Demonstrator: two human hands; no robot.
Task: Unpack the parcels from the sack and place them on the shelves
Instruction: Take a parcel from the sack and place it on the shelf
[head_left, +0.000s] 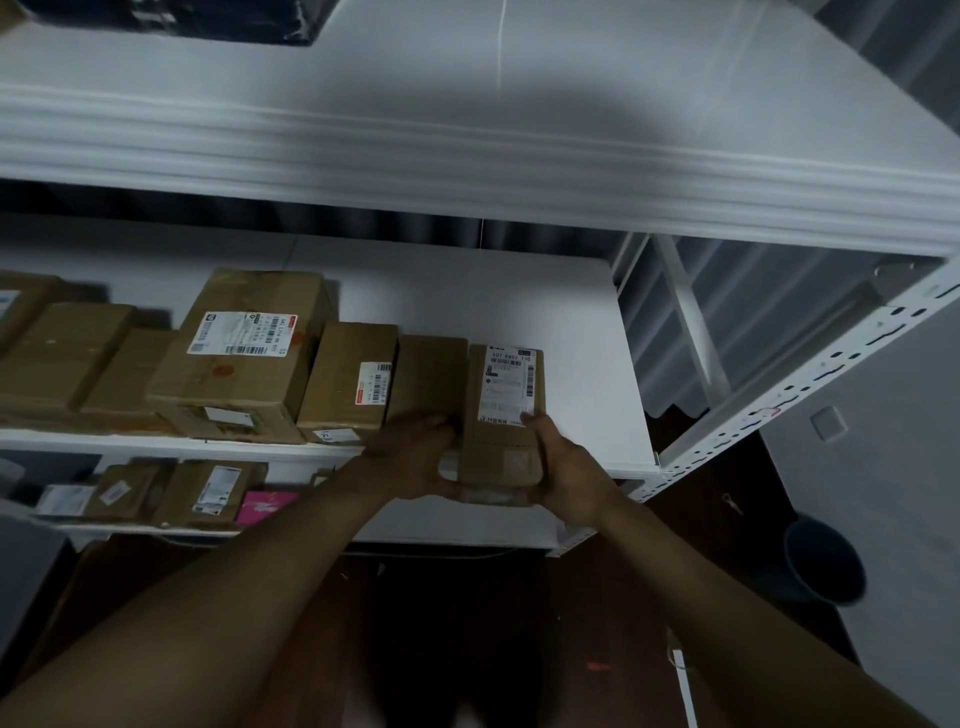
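A narrow brown cardboard parcel (506, 415) with a white shipping label lies at the front edge of the white middle shelf (582, 332), at the right end of a row of parcels. My right hand (563, 467) grips its near right corner, thumb on the label. My left hand (415, 457) holds its near left side, fingers curled under and against the plain brown box (428, 374) beside it. A pale packet (493, 493) shows under the parcel between my hands.
More brown boxes (244, 353) fill the middle shelf to the left; its right part is bare. The lower shelf holds small boxes and a pink packet (265, 506). A slotted white upright (810, 379) stands right. A dark bucket (823, 561) sits on the floor.
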